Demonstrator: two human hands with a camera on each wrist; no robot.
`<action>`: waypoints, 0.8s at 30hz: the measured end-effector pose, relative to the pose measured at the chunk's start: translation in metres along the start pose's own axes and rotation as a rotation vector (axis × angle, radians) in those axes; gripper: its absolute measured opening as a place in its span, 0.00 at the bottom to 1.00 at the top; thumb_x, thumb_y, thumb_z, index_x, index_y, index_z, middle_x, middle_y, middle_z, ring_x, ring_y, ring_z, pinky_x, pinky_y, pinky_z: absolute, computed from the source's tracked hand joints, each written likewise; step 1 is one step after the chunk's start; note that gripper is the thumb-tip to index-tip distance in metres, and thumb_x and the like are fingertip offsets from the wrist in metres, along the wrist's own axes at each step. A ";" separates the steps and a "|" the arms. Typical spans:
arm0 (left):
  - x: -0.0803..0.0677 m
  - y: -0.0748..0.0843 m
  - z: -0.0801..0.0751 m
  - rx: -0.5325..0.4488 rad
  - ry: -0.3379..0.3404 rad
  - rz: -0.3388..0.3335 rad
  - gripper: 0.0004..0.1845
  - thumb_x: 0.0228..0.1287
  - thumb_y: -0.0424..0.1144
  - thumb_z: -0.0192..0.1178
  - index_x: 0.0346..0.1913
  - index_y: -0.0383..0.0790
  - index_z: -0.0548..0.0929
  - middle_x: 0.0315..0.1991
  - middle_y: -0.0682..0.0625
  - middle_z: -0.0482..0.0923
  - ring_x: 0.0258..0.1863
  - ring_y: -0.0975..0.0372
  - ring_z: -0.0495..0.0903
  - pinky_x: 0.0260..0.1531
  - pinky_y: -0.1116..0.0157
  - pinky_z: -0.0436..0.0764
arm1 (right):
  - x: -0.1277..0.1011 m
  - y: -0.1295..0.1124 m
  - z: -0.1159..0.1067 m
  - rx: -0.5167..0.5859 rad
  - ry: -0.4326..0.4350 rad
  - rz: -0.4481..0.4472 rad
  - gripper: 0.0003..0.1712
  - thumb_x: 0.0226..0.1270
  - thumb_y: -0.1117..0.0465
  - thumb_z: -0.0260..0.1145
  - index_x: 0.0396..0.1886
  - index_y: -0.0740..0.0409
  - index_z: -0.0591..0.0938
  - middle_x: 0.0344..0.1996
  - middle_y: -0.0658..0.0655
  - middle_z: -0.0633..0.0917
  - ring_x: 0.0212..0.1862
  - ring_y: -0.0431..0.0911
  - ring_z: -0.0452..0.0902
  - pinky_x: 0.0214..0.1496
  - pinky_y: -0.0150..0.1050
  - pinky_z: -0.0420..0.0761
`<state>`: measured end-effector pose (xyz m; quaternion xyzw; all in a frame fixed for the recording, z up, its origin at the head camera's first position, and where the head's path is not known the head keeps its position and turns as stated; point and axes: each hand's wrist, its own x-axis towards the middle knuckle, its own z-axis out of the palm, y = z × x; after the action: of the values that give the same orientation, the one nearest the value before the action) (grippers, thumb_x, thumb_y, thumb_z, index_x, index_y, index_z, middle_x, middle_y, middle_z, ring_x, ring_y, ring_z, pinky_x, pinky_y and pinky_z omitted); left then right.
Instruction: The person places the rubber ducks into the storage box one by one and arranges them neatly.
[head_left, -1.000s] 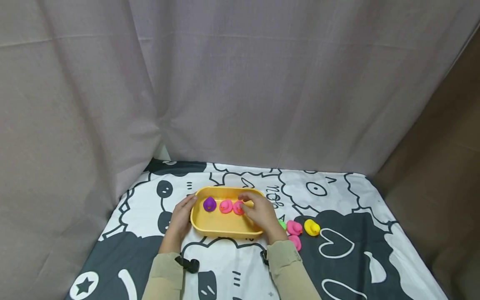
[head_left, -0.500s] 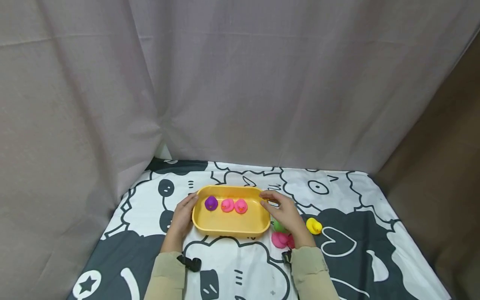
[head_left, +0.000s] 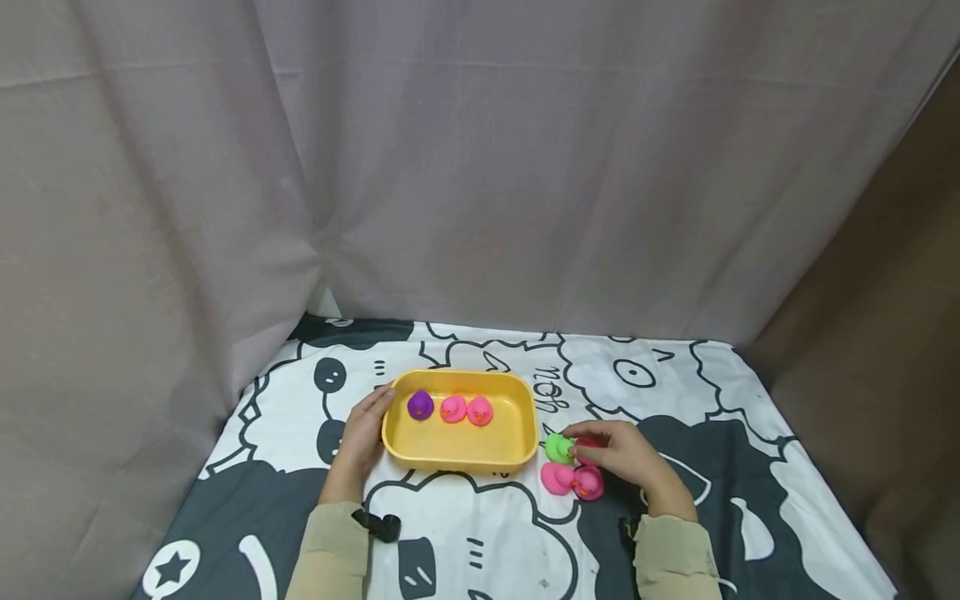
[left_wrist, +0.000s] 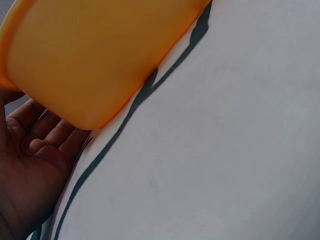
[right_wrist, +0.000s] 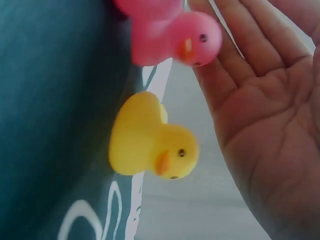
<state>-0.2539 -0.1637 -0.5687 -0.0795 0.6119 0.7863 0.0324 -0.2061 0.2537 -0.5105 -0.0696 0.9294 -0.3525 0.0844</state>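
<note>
In the head view, my left hand (head_left: 363, 429) rests against the left end of a yellow plastic tray (head_left: 457, 457), its fingertips at the rim. The left wrist view shows the palm and relaxed fingers (left_wrist: 47, 130) along the tray's outer wall. One purple rubber duck (head_left: 421, 405) and two pink ones (head_left: 453, 408) sit inside. Right of the tray, my right hand (head_left: 622, 454) reaches over several ducks; its fingertips are beside a green duck (head_left: 557, 448) and over a pink duck (head_left: 587, 451). The right wrist view shows a yellow duck (right_wrist: 150, 142) near the open palm, hidden in the head view.
Two more pink ducks (head_left: 557, 478) lie touching, right of the tray's near corner. A black-and-white patterned cloth (head_left: 450, 542) covers the table. Grey curtains (head_left: 525, 192) hang behind and at the sides.
My right hand has left the tray's interior, where a pink duck stays, passed the tray's right rim and moved right and nearer over the loose ducks. The left hand keeps its place.
</note>
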 end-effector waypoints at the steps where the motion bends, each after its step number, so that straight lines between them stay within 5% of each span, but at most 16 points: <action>1: 0.000 -0.001 0.000 0.004 0.002 -0.003 0.25 0.74 0.45 0.57 0.69 0.38 0.75 0.71 0.44 0.68 0.70 0.53 0.68 0.69 0.58 0.70 | 0.001 0.002 0.000 -0.005 -0.008 -0.005 0.15 0.60 0.54 0.76 0.48 0.41 0.89 0.46 0.48 0.87 0.45 0.44 0.78 0.51 0.44 0.83; 24: 0.001 -0.002 -0.001 0.032 0.001 -0.002 0.26 0.74 0.47 0.57 0.69 0.40 0.75 0.72 0.46 0.68 0.71 0.54 0.66 0.70 0.58 0.68 | 0.002 0.014 0.010 0.069 -0.001 -0.005 0.18 0.59 0.53 0.77 0.50 0.41 0.89 0.50 0.50 0.86 0.50 0.47 0.78 0.56 0.48 0.82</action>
<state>-0.2546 -0.1645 -0.5708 -0.0801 0.6242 0.7764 0.0340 -0.2069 0.2572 -0.5269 -0.0689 0.9165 -0.3845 0.0864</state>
